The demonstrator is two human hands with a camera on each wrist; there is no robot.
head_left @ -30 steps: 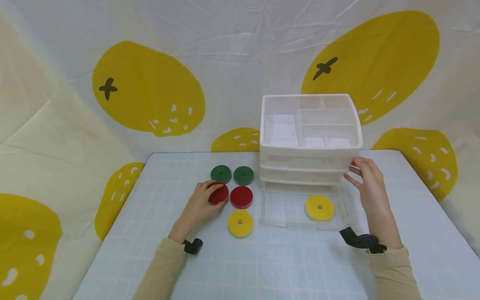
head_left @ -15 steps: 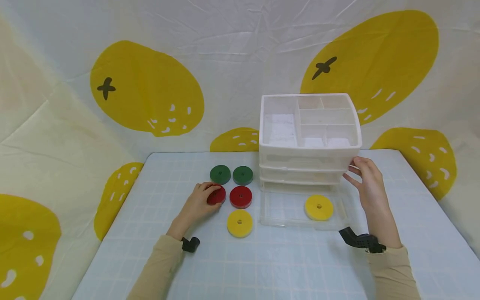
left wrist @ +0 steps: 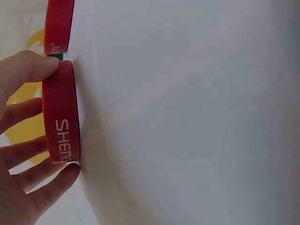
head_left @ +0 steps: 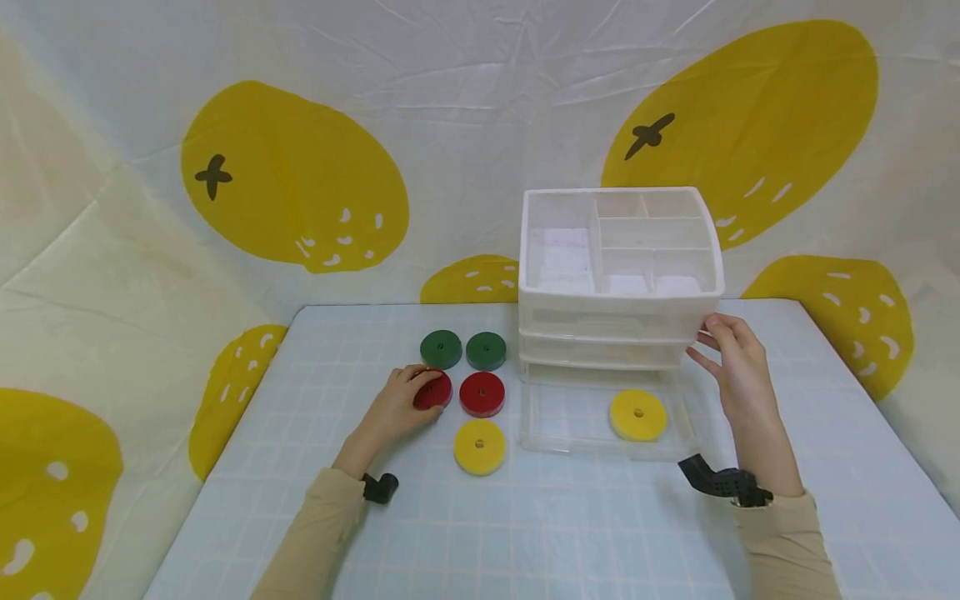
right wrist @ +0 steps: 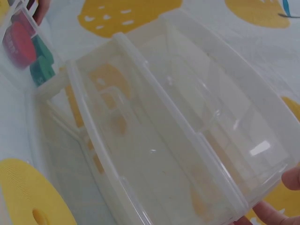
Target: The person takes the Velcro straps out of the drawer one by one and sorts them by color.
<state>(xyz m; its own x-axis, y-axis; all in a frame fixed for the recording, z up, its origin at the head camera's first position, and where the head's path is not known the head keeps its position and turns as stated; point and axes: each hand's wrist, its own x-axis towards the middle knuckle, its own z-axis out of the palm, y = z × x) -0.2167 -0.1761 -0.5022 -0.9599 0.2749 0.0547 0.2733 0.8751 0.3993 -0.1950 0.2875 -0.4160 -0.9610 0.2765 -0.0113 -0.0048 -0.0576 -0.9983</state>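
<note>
My left hand (head_left: 386, 412) grips a red tape roll (head_left: 429, 395) at its rim, thumb on one side and fingers round the other. White lettering shows on that roll's edge in the left wrist view. A second red tape roll (head_left: 482, 404) lies just to its right. With extended fingers, my right hand (head_left: 742, 375) touches the right front edge of a white drawer unit (head_left: 600, 319). The unit's clear bottom drawer (head_left: 551, 444) is pulled out and holds a yellow tape roll (head_left: 626, 423).
Two green tape rolls (head_left: 441, 357) lie behind the red ones, and another yellow tape roll (head_left: 480, 463) in front. Divided compartments top the drawer unit. A patterned cloth (head_left: 465, 167) hangs behind the table (head_left: 487, 542).
My left hand has shifted slightly left with the red tape roll, widening its gap from the other red one, and then held almost still. The right hand stays in place.
</note>
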